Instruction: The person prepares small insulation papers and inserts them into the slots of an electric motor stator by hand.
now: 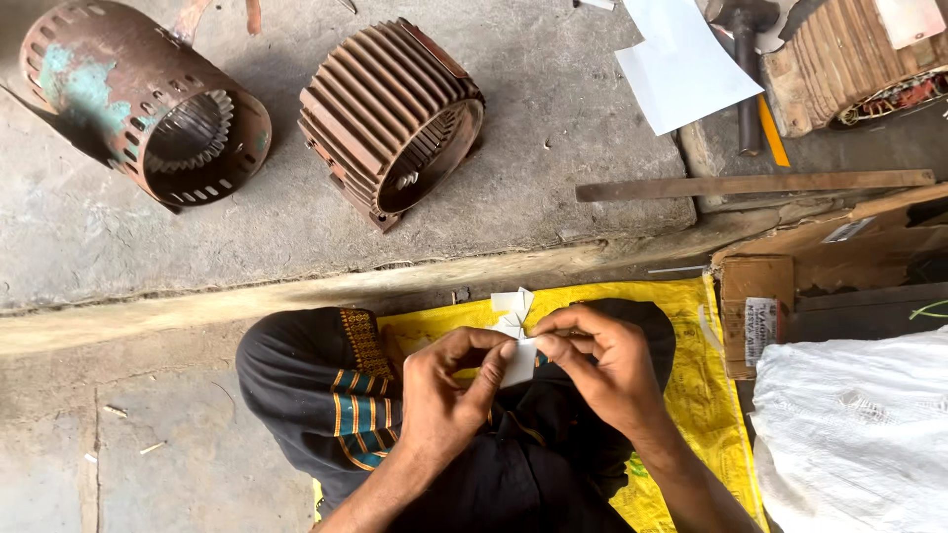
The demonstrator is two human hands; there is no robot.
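Both hands pinch small white paper strips [514, 331]: left hand [449, 395] and right hand [602, 360] meet fingertip to fingertip above the yellow sack's [691, 395] far edge.

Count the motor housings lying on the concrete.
3: a rusty round housing top left, a finned housing beside it, and a third finned housing, cut off at the top right edge. Others may lie outside the frame.
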